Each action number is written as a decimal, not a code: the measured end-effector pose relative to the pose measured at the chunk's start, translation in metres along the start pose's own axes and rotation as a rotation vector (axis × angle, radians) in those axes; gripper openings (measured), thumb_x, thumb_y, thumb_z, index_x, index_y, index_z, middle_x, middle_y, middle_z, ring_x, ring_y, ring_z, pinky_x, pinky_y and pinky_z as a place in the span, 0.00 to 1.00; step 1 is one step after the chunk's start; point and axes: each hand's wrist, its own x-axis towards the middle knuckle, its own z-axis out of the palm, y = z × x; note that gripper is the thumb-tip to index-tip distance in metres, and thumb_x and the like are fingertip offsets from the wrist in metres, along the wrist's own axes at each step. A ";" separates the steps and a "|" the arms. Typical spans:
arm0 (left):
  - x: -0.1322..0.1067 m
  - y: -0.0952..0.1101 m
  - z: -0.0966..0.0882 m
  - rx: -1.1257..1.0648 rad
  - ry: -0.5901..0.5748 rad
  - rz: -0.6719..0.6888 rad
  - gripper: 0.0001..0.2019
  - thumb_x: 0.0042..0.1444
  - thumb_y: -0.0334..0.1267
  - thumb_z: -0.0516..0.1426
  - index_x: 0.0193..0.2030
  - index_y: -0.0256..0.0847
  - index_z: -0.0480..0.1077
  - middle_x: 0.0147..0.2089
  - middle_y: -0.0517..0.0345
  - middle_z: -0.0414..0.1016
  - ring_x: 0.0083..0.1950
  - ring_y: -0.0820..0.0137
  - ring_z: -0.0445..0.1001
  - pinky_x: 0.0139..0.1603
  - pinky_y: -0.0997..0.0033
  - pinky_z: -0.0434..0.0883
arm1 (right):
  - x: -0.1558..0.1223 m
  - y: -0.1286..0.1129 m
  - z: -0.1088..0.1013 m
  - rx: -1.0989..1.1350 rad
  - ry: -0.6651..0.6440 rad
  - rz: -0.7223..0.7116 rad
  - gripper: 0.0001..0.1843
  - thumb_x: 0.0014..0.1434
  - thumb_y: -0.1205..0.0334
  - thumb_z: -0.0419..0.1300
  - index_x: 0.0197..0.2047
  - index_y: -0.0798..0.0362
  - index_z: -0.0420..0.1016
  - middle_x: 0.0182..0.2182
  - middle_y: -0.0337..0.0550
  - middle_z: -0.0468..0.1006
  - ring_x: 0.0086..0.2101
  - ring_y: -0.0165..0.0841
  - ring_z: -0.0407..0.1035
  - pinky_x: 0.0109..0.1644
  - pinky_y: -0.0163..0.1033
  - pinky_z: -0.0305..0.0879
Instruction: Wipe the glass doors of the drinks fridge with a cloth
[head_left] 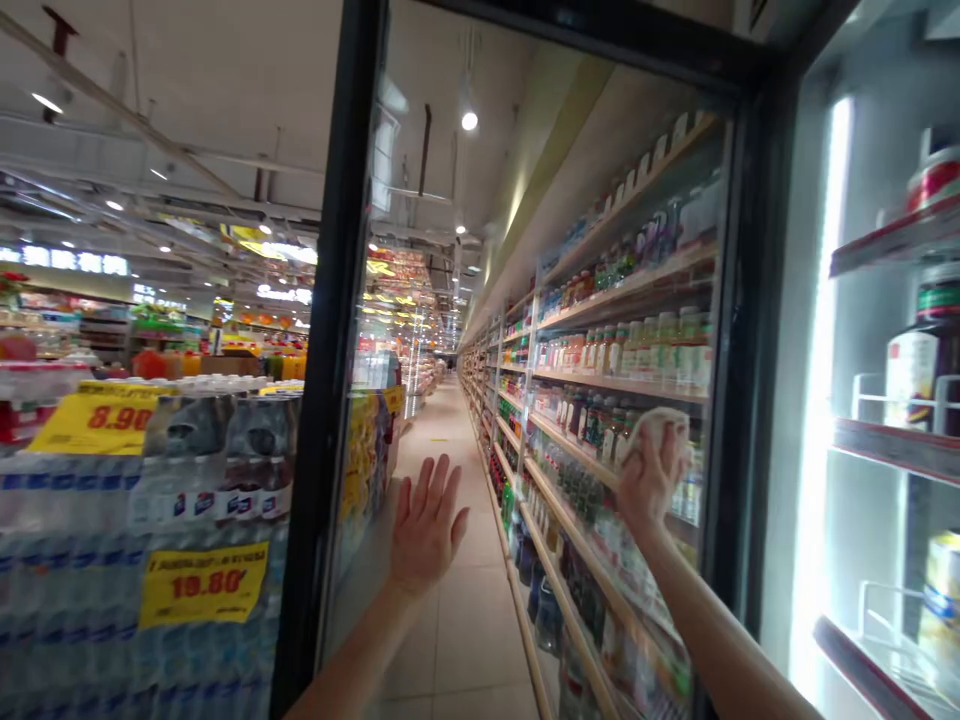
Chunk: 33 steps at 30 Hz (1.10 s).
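Note:
A glass cooler door (555, 45) with a black frame stands swung out in front of me. My left hand (425, 540) is spread flat at the lower left of the pane, palm toward the glass; it looks to be touching it. Higher up on the right, my right hand (651, 485) presses a white cloth (658, 430) against the glass, fingers over it. Shelves of bottles (637, 350) and a long aisle floor (457, 620) show in or through the pane, and I cannot tell how much is reflection.
At the right is the lit cooler interior (862, 330) with bottles on racks (892, 447). Left of the door, shrink-wrapped bottle packs (67, 580) are stacked high, bearing yellow price signs (204, 585). Further shop displays (225, 365) stand behind them.

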 end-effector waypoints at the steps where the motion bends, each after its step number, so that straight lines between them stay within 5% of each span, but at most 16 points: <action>1: 0.000 0.000 0.001 0.006 0.002 0.003 0.29 0.60 0.37 0.50 0.67 0.36 0.46 0.65 0.46 0.57 0.70 0.63 0.42 0.69 0.54 0.44 | 0.015 0.001 0.004 -0.011 0.038 0.085 0.26 0.60 0.64 0.45 0.61 0.54 0.61 0.64 0.57 0.52 0.64 0.48 0.43 0.60 0.63 0.46; 4: -0.001 -0.001 0.002 0.023 0.002 0.014 0.31 0.60 0.36 0.50 0.68 0.35 0.44 0.65 0.45 0.56 0.70 0.62 0.40 0.69 0.53 0.43 | 0.033 -0.029 0.012 0.009 -0.018 0.009 0.26 0.60 0.64 0.45 0.61 0.54 0.61 0.64 0.57 0.53 0.64 0.48 0.42 0.60 0.63 0.45; 8: -0.001 -0.004 0.004 0.023 0.005 0.030 0.31 0.60 0.36 0.50 0.68 0.34 0.44 0.65 0.43 0.57 0.70 0.62 0.40 0.68 0.53 0.44 | 0.002 -0.082 0.010 0.127 -0.266 -0.572 0.23 0.58 0.65 0.49 0.57 0.46 0.67 0.61 0.46 0.60 0.64 0.41 0.45 0.64 0.56 0.42; 10: -0.001 -0.005 0.004 0.023 0.009 0.032 0.30 0.60 0.36 0.50 0.67 0.34 0.46 0.64 0.43 0.58 0.70 0.62 0.40 0.68 0.53 0.44 | -0.005 -0.081 0.008 0.139 -0.289 -0.674 0.23 0.57 0.66 0.50 0.55 0.44 0.68 0.60 0.44 0.62 0.63 0.39 0.47 0.65 0.54 0.41; 12: -0.001 -0.004 0.004 0.027 0.011 0.030 0.29 0.60 0.35 0.50 0.67 0.34 0.47 0.64 0.43 0.58 0.70 0.62 0.40 0.69 0.54 0.43 | 0.006 -0.062 0.008 0.093 -0.203 -0.483 0.23 0.58 0.66 0.48 0.57 0.47 0.66 0.61 0.47 0.60 0.63 0.40 0.47 0.64 0.56 0.42; 15: -0.001 -0.002 0.003 0.024 0.001 0.011 0.28 0.60 0.36 0.50 0.67 0.35 0.48 0.64 0.44 0.58 0.71 0.64 0.40 0.69 0.55 0.42 | 0.043 -0.037 0.015 0.011 -0.030 0.014 0.26 0.60 0.64 0.44 0.61 0.53 0.61 0.63 0.56 0.53 0.64 0.45 0.44 0.61 0.62 0.44; 17: -0.001 0.000 0.003 0.008 -0.007 -0.016 0.28 0.61 0.38 0.50 0.67 0.36 0.49 0.64 0.46 0.58 0.71 0.65 0.40 0.69 0.56 0.42 | 0.057 -0.045 0.021 0.001 -0.015 0.127 0.27 0.60 0.63 0.43 0.62 0.53 0.60 0.64 0.56 0.52 0.64 0.46 0.43 0.60 0.63 0.44; 19: -0.001 0.001 0.003 -0.009 -0.008 -0.035 0.28 0.61 0.38 0.49 0.67 0.38 0.48 0.64 0.47 0.58 0.71 0.66 0.40 0.69 0.57 0.42 | 0.053 -0.073 0.024 0.032 -0.094 -0.041 0.26 0.60 0.63 0.45 0.60 0.51 0.62 0.64 0.52 0.54 0.64 0.45 0.42 0.62 0.61 0.42; 22: -0.001 0.000 0.003 -0.015 -0.018 -0.030 0.28 0.61 0.38 0.49 0.67 0.38 0.47 0.64 0.47 0.59 0.71 0.66 0.40 0.69 0.57 0.42 | 0.029 -0.119 0.025 0.120 -0.279 -0.515 0.24 0.59 0.63 0.49 0.59 0.46 0.64 0.62 0.45 0.58 0.64 0.40 0.43 0.65 0.55 0.37; 24: -0.001 -0.002 0.002 -0.005 -0.032 -0.020 0.29 0.61 0.38 0.49 0.67 0.37 0.46 0.64 0.46 0.58 0.70 0.65 0.41 0.69 0.56 0.43 | 0.023 -0.127 0.023 0.156 -0.348 -0.701 0.24 0.58 0.64 0.51 0.58 0.42 0.65 0.61 0.41 0.60 0.63 0.38 0.45 0.66 0.54 0.36; 26: -0.001 -0.002 0.002 0.007 -0.043 -0.013 0.29 0.61 0.37 0.49 0.67 0.37 0.46 0.65 0.47 0.57 0.70 0.64 0.41 0.69 0.55 0.44 | 0.034 -0.104 0.021 0.132 -0.318 -0.613 0.23 0.58 0.64 0.51 0.57 0.42 0.66 0.62 0.42 0.59 0.63 0.39 0.46 0.65 0.55 0.37; 30: -0.002 0.000 0.002 0.003 -0.043 -0.023 0.28 0.61 0.37 0.49 0.67 0.38 0.48 0.65 0.47 0.56 0.70 0.64 0.41 0.69 0.55 0.43 | 0.089 -0.017 0.015 0.023 -0.062 0.061 0.26 0.59 0.64 0.44 0.60 0.58 0.63 0.64 0.58 0.51 0.63 0.51 0.43 0.61 0.64 0.40; 33: -0.002 0.001 0.002 0.001 -0.037 -0.031 0.28 0.61 0.37 0.49 0.67 0.38 0.47 0.65 0.47 0.56 0.70 0.63 0.41 0.69 0.54 0.43 | 0.109 -0.001 0.016 0.017 0.023 0.194 0.29 0.60 0.63 0.40 0.61 0.69 0.59 0.63 0.70 0.47 0.62 0.58 0.41 0.58 0.67 0.40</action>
